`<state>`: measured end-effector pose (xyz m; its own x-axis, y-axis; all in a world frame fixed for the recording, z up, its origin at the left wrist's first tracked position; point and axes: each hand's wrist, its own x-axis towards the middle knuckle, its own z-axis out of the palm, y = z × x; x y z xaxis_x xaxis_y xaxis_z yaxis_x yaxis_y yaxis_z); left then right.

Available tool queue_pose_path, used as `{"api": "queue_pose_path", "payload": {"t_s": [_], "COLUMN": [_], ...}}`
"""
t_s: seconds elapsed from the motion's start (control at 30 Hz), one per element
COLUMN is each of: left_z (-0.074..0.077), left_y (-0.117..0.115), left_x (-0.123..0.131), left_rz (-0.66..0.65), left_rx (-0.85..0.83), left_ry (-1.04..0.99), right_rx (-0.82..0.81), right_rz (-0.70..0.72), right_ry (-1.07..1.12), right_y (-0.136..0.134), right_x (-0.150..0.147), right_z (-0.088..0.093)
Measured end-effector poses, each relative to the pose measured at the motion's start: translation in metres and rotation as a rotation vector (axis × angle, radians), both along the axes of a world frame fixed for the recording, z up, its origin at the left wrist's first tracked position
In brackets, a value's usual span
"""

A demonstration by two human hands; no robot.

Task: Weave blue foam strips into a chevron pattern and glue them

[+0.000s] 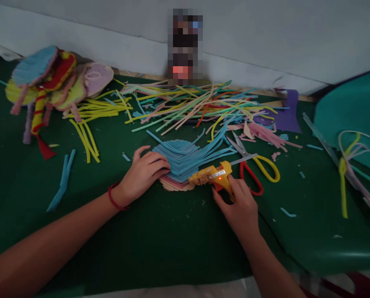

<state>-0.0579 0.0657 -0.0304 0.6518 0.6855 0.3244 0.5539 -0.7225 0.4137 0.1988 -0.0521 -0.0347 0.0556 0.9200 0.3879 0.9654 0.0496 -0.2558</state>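
In the middle of the table lies a rounded panel of blue pipe cleaners (178, 155), set side by side in V-shaped rows over a pinkish backing. Loose blue ends stick out toward its upper right. My left hand (150, 165) grips the panel's left side with bent fingers; its thumb is hidden. My right hand (239, 203) is closed round a yellow hot glue gun (220, 174) with a small orange light lit. The gun's crusted nozzle points left, over the panel's lower right edge. Behind the gun, scissors (243, 154) with red and yellow handles lie with blades apart.
Across the back lies a heap of mixed-colour pipe cleaners (185, 105), with pink ones (267, 134) at right. Finished fuzzy pieces (35, 66) are stacked back left. Two blue strips (62, 182) lie left. A pixelated upright object (185, 45) stands by the wall. A teal chair (352, 103) is at right.
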Motion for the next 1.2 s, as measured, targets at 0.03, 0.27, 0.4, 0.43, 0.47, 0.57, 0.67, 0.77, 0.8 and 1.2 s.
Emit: {"api": "queue_pose_path", "payload": {"t_s": [0.03,0.27,0.4,0.43,0.47,0.57,0.67,0.77,0.8,1.2], "left_z": [0.0,-0.001,-0.001,-0.001,-0.001,-0.001,-0.001,0.0,0.0,-0.001], "left_y": [0.0,0.0,0.0,0.0,0.0,0.0,0.001,0.001,0.001,0.001], "left_x": [0.0,0.0,0.001,0.001,0.001,0.0,0.0,0.0,0.0,0.0], "left_rz": [0.0,0.0,0.0,0.001,0.001,-0.001,-0.005,-0.004,-0.003,-0.005], "left_rx": [-0.002,0.001,-0.007,-0.01,-0.011,-0.007,0.0,-0.001,-0.004,0.01], "left_ry": [-0.001,-0.004,0.002,0.003,0.004,0.007,0.001,0.0,0.003,0.004], "right_rx": [-0.002,-0.023,-0.034,-0.035,-0.037,-0.036,-0.032,-0.036,-0.037,0.007], "right_rz": [0.004,0.018,0.016,0.014,0.012,0.012,0.014,-0.001,-0.009,-0.036], "right_ry": [-0.004,0.02,0.026,0.029,0.033,0.045,0.054,0.057,0.056,0.022], "right_y": [0.0,0.0,0.0,0.0,0.0,-0.001,-0.001,-0.001,-0.001,-0.001], "right_x": [0.0,0.0,0.001,0.001,0.001,0.001,0.002,0.004,0.005,0.015], "right_z": [0.0,-0.001,-0.001,-0.001,-0.001,-0.001,-0.001,-0.001,-0.001,-0.001]}}
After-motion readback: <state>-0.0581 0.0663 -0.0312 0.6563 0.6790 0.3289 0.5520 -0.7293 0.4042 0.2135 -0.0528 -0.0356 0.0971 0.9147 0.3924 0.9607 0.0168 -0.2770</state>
